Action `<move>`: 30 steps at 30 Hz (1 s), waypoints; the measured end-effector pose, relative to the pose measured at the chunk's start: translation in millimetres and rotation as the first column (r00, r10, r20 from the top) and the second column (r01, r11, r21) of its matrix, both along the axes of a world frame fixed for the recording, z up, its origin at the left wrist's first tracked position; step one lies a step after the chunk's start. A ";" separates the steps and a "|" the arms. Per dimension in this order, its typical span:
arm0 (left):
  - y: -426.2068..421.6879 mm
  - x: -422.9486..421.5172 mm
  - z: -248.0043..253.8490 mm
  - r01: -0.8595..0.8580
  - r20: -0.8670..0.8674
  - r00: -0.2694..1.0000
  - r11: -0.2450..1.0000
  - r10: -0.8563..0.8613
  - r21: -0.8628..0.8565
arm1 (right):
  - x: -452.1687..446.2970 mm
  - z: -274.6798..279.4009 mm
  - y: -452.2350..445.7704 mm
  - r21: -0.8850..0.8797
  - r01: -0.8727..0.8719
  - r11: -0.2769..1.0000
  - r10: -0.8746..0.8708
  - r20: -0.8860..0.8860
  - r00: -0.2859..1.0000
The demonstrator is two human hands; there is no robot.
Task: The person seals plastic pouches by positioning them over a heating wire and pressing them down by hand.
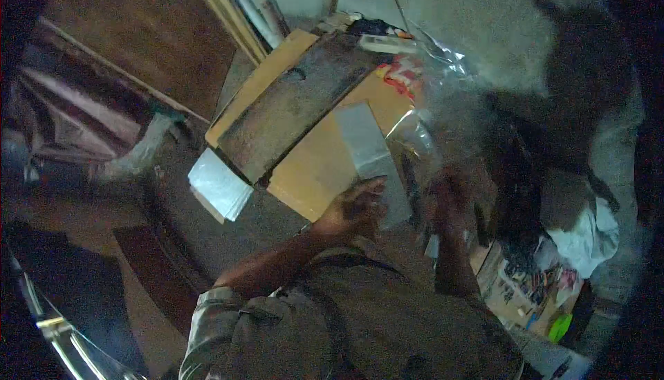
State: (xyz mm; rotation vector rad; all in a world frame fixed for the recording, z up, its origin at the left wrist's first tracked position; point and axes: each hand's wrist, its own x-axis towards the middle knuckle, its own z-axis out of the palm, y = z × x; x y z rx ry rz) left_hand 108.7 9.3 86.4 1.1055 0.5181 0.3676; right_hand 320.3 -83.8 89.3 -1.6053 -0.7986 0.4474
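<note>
My left hand [356,208] is over the near end of a grey strip [366,141] that lies on brown cardboard [311,165]. Its fingers are curled, and whether they grip anything is too dark to tell. My right hand [448,190] is in shadow to the right of the strip, near some clear plastic [415,134]; its fingers are blurred. Beyond the left hand, a dark worn board [297,103] rests on the cardboard. A stack of white sheets [220,183] sits at the board's near left corner.
Long poles [252,6] lean at the top. A red and white packet [401,76] lies at the cardboard's far side. At the lower right are a white plastic bag [588,238], a box of small items [529,286] and a bright green object [560,327].
</note>
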 end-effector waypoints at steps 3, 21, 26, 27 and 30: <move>-8.6 0.1 18.4 -0.123 0.026 0.992 0.976 0.120 0.180 | -37.2 -12.6 14.9 -0.124 -0.344 0.931 0.306 -0.251 0.918; 0.3 -53.5 -30.9 -0.650 0.082 0.755 0.759 0.651 -0.040 | -81.8 -3.1 23.5 0.378 -0.570 0.730 0.532 -0.838 0.124; 12.6 -70.5 -31.6 -0.783 0.122 0.621 0.620 0.774 0.046 | -78.1 -42.9 21.6 0.134 -0.588 0.798 0.434 -0.805 0.405; 15.0 -75.1 -24.7 -0.797 0.112 0.596 0.603 0.795 -0.030 | -81.1 -31.6 23.1 0.253 -0.644 0.723 0.543 -0.784 0.302; 18.2 -77.0 -9.2 -0.833 0.055 0.501 0.498 0.864 -0.239 | -73.4 -49.4 26.6 0.390 -0.745 0.542 0.673 -0.732 0.106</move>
